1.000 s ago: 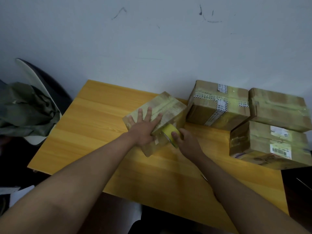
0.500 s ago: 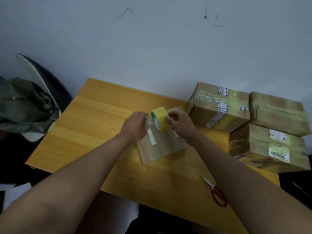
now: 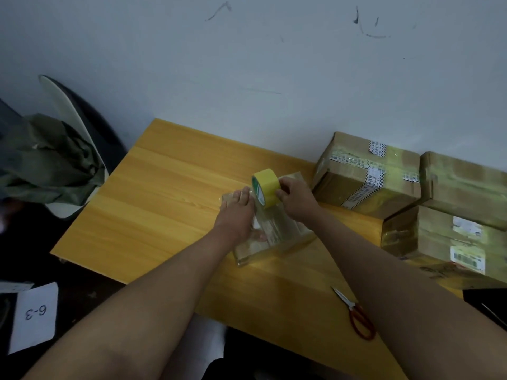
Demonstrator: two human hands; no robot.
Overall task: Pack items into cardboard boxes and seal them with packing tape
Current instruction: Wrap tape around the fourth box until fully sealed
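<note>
Surface point(image 3: 164, 193): yellow wood-grain top, set against a pale wall.

Lying directly on it: one small cardboard box point(image 3: 274, 237) near the middle, wrapped in clear tape; three larger taped boxes grouped at the right side, namely a rear-left box point(image 3: 362, 185) with printed tape strips, a rear-right box point(image 3: 466, 187), and a front box point(image 3: 439, 242) bearing labels; red-handled scissors point(image 3: 356, 316) near the front edge.

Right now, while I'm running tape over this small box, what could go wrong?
The tape roll sits high in your right hand above the small box, so the strip could go on crooked or wrinkle. Only your left hand steadies the box, which may slide on the table. The scissors lie near the front edge by your right forearm and could get knocked off.
</note>
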